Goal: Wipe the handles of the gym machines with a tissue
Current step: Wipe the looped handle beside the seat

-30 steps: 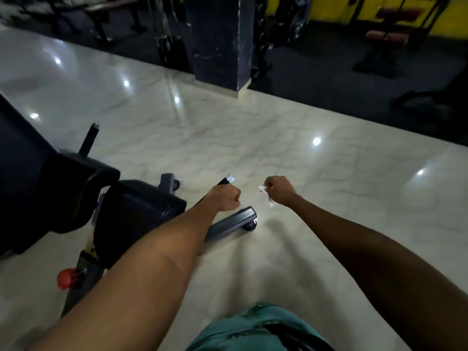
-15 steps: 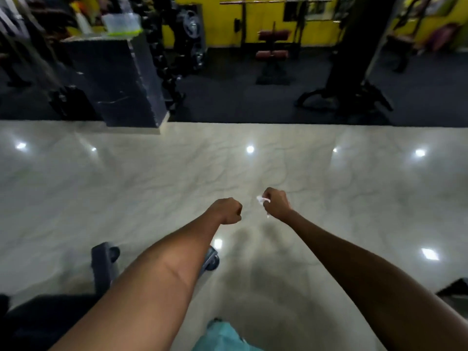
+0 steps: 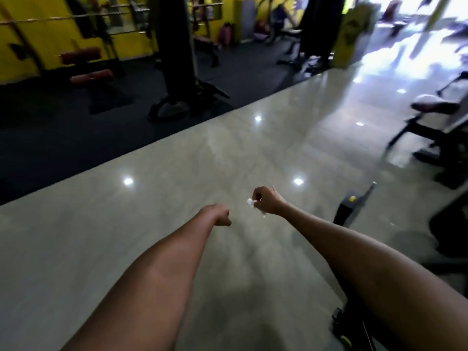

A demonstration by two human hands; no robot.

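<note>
Tissue [image 3: 250, 202] mostly hidden inside right hand [image 3: 267, 200] grip.

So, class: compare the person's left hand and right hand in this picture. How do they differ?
The right hand grips a white tissue; the left hand is a fist holding nothing visible. The right hand sits higher in the picture than the left hand. Both are curled, held out over the pale floor, touching no machine.

Tissue [image 3: 250, 202] in right hand [image 3: 267, 201], left hand [image 3: 219, 216] beside it.
</note>
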